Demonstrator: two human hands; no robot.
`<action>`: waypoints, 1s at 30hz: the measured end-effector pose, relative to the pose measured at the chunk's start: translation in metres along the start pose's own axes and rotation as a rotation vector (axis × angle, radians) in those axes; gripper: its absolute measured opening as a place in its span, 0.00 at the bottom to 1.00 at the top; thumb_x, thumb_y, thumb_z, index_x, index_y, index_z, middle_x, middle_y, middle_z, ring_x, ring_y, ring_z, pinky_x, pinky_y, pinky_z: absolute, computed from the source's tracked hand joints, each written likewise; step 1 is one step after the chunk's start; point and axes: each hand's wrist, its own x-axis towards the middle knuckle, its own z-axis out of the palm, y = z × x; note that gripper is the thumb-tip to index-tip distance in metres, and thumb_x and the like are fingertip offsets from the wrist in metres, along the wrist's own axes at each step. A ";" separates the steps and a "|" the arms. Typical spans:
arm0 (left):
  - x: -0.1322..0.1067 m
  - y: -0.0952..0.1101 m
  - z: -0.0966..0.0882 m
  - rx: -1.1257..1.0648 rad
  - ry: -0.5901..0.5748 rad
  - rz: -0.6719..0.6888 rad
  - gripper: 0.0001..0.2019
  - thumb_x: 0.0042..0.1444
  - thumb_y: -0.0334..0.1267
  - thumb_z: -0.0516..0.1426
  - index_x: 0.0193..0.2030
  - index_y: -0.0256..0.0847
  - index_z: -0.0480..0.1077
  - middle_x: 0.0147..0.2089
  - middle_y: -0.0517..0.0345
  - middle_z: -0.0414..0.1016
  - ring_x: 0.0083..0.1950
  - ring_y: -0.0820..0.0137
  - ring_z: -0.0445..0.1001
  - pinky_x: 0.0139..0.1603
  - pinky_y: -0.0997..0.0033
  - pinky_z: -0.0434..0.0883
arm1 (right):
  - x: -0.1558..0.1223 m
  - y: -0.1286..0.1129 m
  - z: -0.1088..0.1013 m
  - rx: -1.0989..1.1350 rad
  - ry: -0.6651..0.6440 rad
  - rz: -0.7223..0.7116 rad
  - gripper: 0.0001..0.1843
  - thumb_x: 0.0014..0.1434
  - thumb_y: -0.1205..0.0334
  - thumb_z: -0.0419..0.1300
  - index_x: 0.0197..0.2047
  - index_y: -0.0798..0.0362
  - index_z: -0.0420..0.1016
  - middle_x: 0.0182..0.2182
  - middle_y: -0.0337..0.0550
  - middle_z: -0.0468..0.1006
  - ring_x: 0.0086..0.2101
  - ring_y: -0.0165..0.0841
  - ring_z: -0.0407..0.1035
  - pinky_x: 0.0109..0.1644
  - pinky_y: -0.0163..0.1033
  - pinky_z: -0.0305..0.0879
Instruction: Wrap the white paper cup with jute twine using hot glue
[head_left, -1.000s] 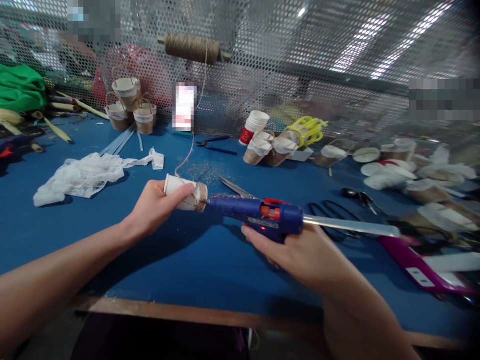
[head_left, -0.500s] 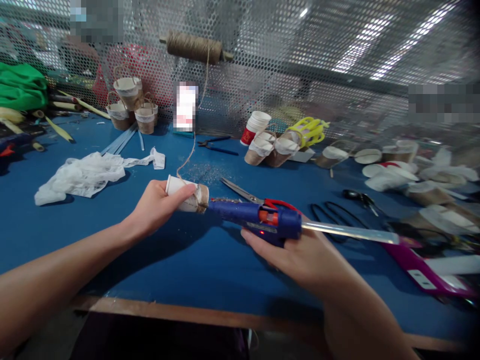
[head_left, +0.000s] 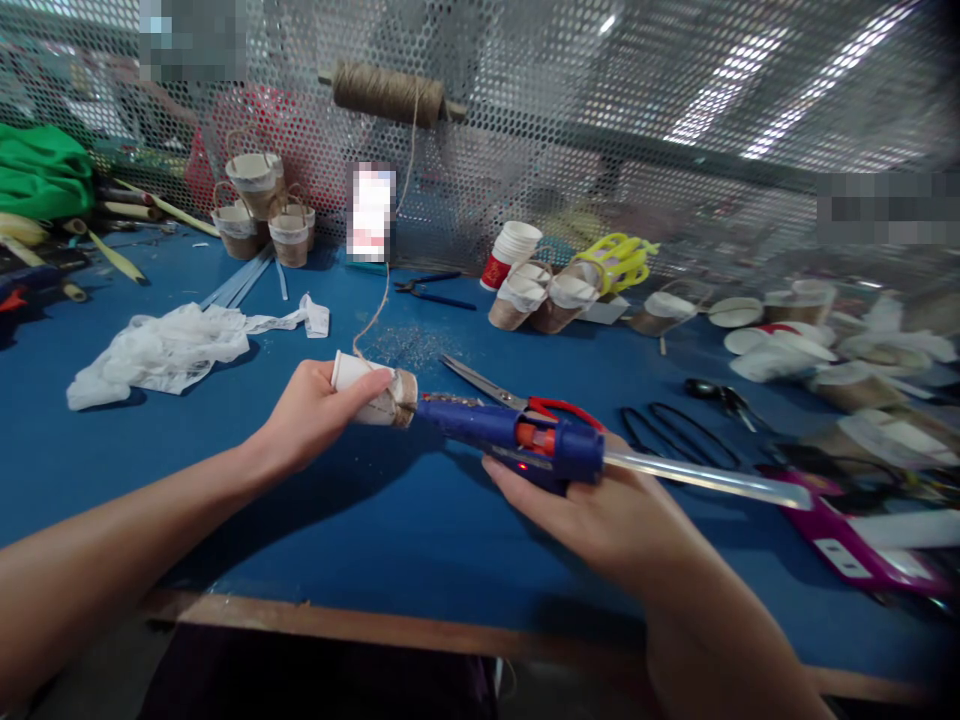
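Lying on its side in my left hand [head_left: 319,405] is a white paper cup [head_left: 351,374], its base end wrapped in brown twine. My thumb presses along the cup's upper side. A strand of twine [head_left: 373,318] runs from the cup up to a spool [head_left: 388,93] on the mesh wall. My right hand [head_left: 592,510] grips a blue glue gun [head_left: 495,425], its nozzle at the cup's twined end. A long clear glue stick [head_left: 705,478] sticks out of the gun's back, and a small red light glows on its side. Red-handled scissors [head_left: 484,382] lie just behind the gun.
White lace [head_left: 161,350] lies at left, near stacked twine-covered cups [head_left: 255,185]. Pliers [head_left: 442,295] and a phone [head_left: 371,212] are at the back. More cups [head_left: 517,295] stand back right. A purple power strip [head_left: 847,545] and black cable [head_left: 675,435] lie at right.
The back of the glue gun and its glue stick have tilted slightly downward. My left hand and the cup stay almost in place.
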 end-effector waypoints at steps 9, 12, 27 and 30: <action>0.001 0.000 0.001 0.023 -0.011 0.008 0.14 0.47 0.44 0.58 0.23 0.33 0.72 0.23 0.57 0.73 0.23 0.75 0.67 0.24 0.76 0.64 | -0.005 0.009 0.004 -0.095 0.051 -0.096 0.06 0.51 0.61 0.56 0.25 0.49 0.63 0.21 0.37 0.70 0.22 0.31 0.65 0.23 0.36 0.61; 0.000 0.000 0.000 0.049 -0.007 0.011 0.14 0.48 0.44 0.58 0.23 0.33 0.72 0.22 0.57 0.73 0.22 0.76 0.66 0.22 0.77 0.62 | -0.005 0.009 0.004 -0.129 0.059 -0.099 0.06 0.52 0.61 0.55 0.25 0.49 0.63 0.20 0.36 0.70 0.21 0.30 0.64 0.22 0.35 0.61; -0.005 0.004 0.001 0.153 -0.019 0.112 0.13 0.48 0.42 0.56 0.24 0.32 0.73 0.20 0.59 0.70 0.21 0.78 0.62 0.21 0.79 0.60 | -0.006 0.010 0.003 -0.086 0.108 -0.069 0.06 0.50 0.60 0.57 0.25 0.50 0.65 0.21 0.36 0.72 0.22 0.29 0.66 0.21 0.33 0.61; -0.006 0.004 0.001 0.183 -0.027 0.132 0.13 0.49 0.42 0.56 0.23 0.33 0.73 0.20 0.59 0.71 0.21 0.77 0.62 0.21 0.78 0.60 | -0.003 0.006 0.001 -0.022 0.093 -0.032 0.06 0.51 0.59 0.56 0.25 0.50 0.65 0.20 0.36 0.70 0.21 0.30 0.65 0.22 0.34 0.62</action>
